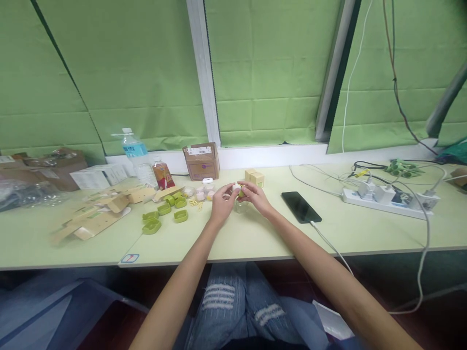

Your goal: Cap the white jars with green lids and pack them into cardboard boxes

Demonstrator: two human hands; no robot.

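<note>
Bare forearms (191, 265) were stretched above ripped jeans (222, 301) and over the pale counter (248, 240). A small white-and-green object (241, 193) was gripped between the closed fingertips of the left hand (221, 201) and the right hand (257, 196), near the middle of the counter; its finer details could not be made out. Below the hands, a clear cup (241, 207) was partly hidden. To the left, green shells (152, 226) were scattered near thin yellow pieces (197, 204), with flattened cartons (98, 216) heaped farther out. Two small boxes (254, 178) were placed just behind the hands. On the right, a phone (301, 207) was connected to a white cable (328, 239), and several plugs were seated in a power strip (386, 203).
</note>
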